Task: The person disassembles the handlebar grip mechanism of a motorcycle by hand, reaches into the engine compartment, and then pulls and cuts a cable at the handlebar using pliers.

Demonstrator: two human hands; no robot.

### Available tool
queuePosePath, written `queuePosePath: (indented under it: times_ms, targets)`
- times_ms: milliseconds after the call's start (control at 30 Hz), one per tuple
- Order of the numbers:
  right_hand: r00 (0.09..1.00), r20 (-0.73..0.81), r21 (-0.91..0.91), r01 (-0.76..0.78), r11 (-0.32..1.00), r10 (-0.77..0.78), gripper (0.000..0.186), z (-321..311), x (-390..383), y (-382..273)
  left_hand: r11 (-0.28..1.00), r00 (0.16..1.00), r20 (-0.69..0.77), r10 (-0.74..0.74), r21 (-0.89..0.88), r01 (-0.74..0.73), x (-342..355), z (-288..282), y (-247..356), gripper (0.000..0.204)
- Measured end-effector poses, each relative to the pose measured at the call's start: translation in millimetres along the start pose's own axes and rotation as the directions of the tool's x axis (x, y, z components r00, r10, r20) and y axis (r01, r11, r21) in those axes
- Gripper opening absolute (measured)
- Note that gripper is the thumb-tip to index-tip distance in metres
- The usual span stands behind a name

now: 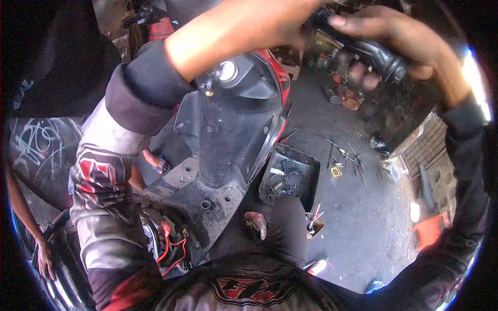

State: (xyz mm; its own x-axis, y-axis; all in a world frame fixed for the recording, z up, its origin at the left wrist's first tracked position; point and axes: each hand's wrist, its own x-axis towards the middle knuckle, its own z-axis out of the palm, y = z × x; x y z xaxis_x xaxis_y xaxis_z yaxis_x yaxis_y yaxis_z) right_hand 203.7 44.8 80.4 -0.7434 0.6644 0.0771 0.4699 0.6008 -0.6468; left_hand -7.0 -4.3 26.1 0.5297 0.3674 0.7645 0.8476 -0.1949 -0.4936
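Up at the top right, my right hand [397, 25] is closed round a black elongated part [371, 51] with a rounded end; its kind I cannot make out. My left forearm [233, 36] crosses the upper middle. The left hand [305, 26] is blurred and partly cut off by the top edge beside that part, so its fingers do not show clearly. Beneath my arms stands a scooter with a dark grey front panel [220, 135] and red trim. A key [209, 92] hangs near its upper panel. Red wires [166, 241] lie exposed below the ridged footboard [212, 220].
Right of the scooter sits a black tray [309, 173] of loose parts. Several hand tools [346, 158] lie on the grey floor. A red box [431, 230] is farther right. Another person's hand [46, 262] rests on a dark surface at lower left; a sandalled foot [154, 160] shows nearby.
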Motion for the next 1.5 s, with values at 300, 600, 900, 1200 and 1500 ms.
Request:
queuePosePath:
  times_ms: [300, 600, 900, 1200, 1500]
  targets:
    - [0.919, -0.203, -0.978, -0.174, 0.114, -0.338, 0.049, 28, 11, 3, 0.998, 0.995, -0.1, 0.03, -0.049, -0.035, 0, 10, 2, 0.062]
    - [0.939, -0.316, -0.932, -0.28, 0.232, -0.138, 0.087, 67, -44, -70, 0.999, 0.994, -0.106, 0.039, 0.0, -0.039, -5, 10, -2, 0.05]
    - [0.976, -0.217, -0.682, -0.163, 0.713, 0.016, 0.073, 20, -15, -36, 0.979, 0.992, 0.096, 0.079, -0.194, -0.059, 6, -19, -11, 0.041]
    - [0.838, -0.025, -0.913, 0.203, 0.354, -0.545, 0.062, 0, 1, 0, 0.996, 0.72, 0.694, -0.009, 0.067, -0.052, 73, -82, -4, 0.033]
    - [0.996, -0.058, -0.878, -0.019, 0.478, -0.067, 0.052, 17, -21, -63, 0.98, 0.672, 0.73, -0.126, 0.197, -0.03, 72, -83, 2, 0.036]
